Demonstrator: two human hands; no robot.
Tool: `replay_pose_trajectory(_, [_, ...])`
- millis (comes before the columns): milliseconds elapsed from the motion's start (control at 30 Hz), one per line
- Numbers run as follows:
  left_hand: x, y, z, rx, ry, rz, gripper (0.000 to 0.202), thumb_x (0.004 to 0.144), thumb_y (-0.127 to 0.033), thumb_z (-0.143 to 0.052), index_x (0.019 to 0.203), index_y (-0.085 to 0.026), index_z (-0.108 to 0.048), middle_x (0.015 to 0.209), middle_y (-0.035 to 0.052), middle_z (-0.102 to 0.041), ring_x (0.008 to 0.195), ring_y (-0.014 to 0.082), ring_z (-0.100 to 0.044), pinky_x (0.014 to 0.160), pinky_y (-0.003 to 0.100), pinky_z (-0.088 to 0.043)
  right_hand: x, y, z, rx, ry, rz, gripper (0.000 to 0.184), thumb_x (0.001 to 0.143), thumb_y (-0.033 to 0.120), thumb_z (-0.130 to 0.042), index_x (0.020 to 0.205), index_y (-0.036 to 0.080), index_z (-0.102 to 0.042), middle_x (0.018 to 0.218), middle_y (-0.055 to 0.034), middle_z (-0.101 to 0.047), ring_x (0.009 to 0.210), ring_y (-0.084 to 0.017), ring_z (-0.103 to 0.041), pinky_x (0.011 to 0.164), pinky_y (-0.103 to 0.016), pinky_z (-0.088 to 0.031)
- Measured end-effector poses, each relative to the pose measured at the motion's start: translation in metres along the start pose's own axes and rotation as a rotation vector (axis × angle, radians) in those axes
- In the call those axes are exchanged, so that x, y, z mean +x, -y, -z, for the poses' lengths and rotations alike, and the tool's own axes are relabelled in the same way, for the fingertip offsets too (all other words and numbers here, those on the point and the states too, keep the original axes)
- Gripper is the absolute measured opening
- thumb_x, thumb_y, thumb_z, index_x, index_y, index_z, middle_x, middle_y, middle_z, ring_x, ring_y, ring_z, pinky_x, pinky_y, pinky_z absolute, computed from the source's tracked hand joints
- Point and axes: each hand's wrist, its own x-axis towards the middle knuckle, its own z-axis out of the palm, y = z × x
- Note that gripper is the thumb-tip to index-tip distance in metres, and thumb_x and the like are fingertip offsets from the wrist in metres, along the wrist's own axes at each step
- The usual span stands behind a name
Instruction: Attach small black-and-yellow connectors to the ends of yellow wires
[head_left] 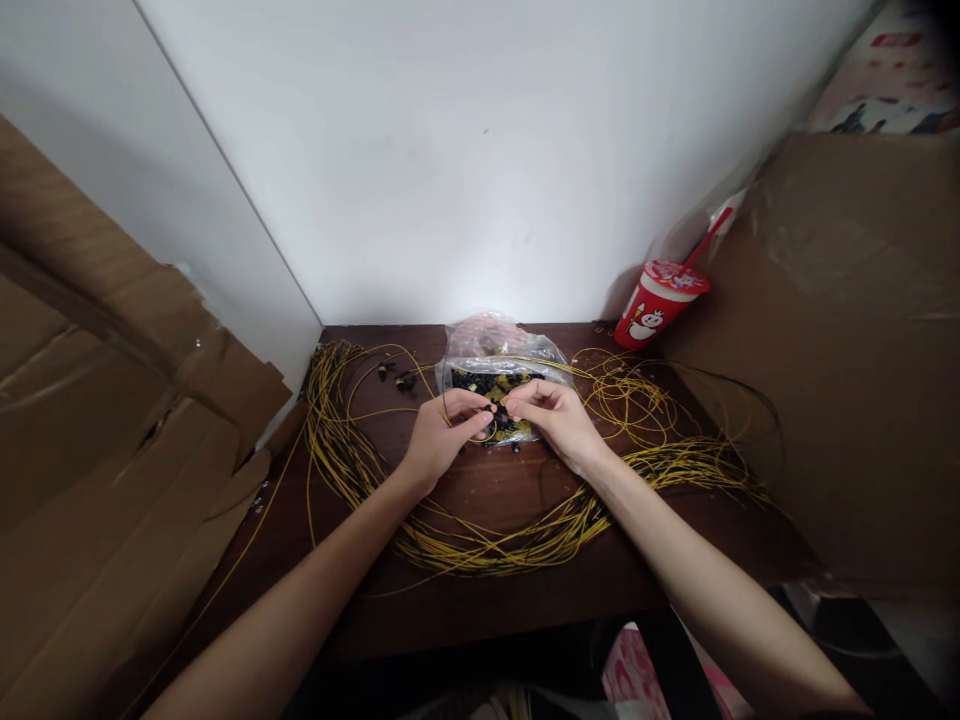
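Above clear bag, tiny black piece is pinched in left hand; grip of right hand, piece's long axis unclear.

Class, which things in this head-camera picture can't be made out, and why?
All in the head view:
- Whatever the left hand and right hand pinch: too small, partly covered by them.
- Individual black and yellow pieces in the clear bag: too small, some behind the hands.
- Parts of the yellow wires: behind the forearms.
- The red cup's contents: hidden by lid and wall.
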Motion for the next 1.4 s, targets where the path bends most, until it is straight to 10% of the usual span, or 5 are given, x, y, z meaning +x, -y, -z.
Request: replay_pose_trajectory(1400, [0.0,0.005,-0.001,0.07,-0.044,-0.04,0.02,0.058,-0.026,-0.077,0.067,-0.014,-0.064,0.066,0.0015,-0.065,0.055,0.0117,-0.058,0.051,0.024,-0.049,-0.005,-0.011,-0.009,-0.214,-0.003,0.125,0.019,0.066,0.034,-0.076,0.072,0.018,-0.069,0.07,-0.0027,-0.068,0.064,-0.015,-0.06,0.065,-0.032,-0.049])
